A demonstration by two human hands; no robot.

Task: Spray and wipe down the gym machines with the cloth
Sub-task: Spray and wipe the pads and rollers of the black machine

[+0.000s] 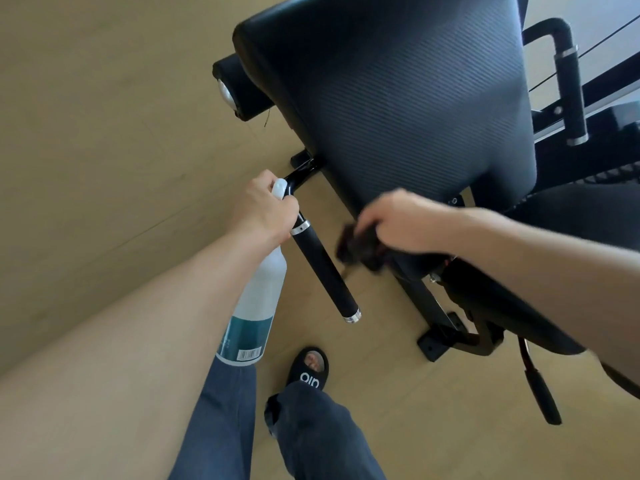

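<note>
**Cloth at the near edge of the pad, spray bottle held off to the side**

The right hand (pixel 403 221) is curled around a dark cloth (pixel 360 249), bunched and blurred, held against the near edge of the black padded seat (pixel 408 98) of the gym machine. The blur makes it hard to tell how much of the cloth touches the pad; it appears to hang partly over the edge.

The left hand (pixel 263 207) grips the neck of a white spray bottle (pixel 256 306), fingers wrapped round the head, with the bottle's body hanging down along the forearm. Its lower part carries a teal label and a barcode. The nozzle sits just beside the machine's black handle bar (pixel 322 268), which runs from the frame toward the viewer and ends in a silver cap.

A padded roller (pixel 235 88) with a silver end cap juts out from the far left side of the pad. A second black grip (pixel 568 88) stands to the right of the pad. The machine's base foot (pixel 434 344) rests on the tan floor (pixel 104 133).

Below, 2 legs in dark blue trousers (pixel 311 434) show, and 1 foot in a black slide sandal (pixel 310 370) is planted near the base.
</note>
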